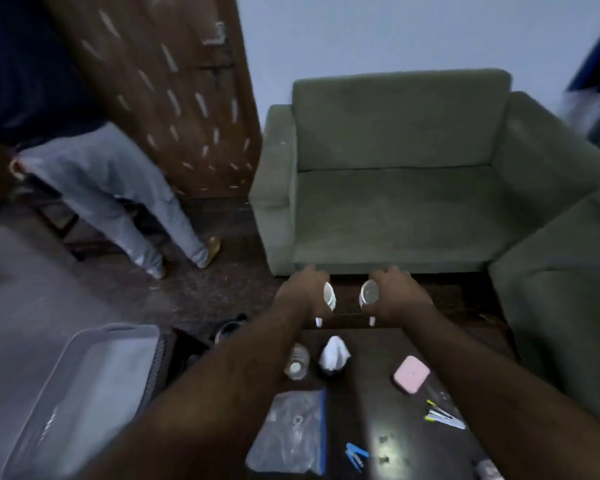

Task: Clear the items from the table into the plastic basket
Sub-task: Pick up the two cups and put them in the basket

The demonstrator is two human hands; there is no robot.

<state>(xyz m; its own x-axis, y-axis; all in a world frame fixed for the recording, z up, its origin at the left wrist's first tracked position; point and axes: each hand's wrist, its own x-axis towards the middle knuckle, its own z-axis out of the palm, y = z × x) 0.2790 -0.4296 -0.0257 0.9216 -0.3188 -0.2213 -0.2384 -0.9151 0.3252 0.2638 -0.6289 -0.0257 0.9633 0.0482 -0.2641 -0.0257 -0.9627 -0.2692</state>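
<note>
Both my arms reach out over the far edge of the dark table (pixel 388 344). My left hand (pixel 303 294) grips a white cup (pixel 329 295) tipped on its side. My right hand (pixel 397 297) grips a second white cup (pixel 369 293), its mouth turned toward me. On the table lie a clear bottle (pixel 297 362), a white crumpled bag (pixel 333 353), a pink case (pixel 411 373), a zip bag (pixel 291 431), a blue clip (pixel 356 455) and pens (pixel 444 415). The clear plastic basket (pixel 59 407) sits low at the left, beside the table.
A green sofa (pixel 395 209) stands just beyond the table, and a second green seat (pixel 561 306) is at the right. Another person's legs (pixel 125 202) stand at the left by a wooden door (pixel 174 98). A dark bag (pixel 191 348) lies between the basket and the table.
</note>
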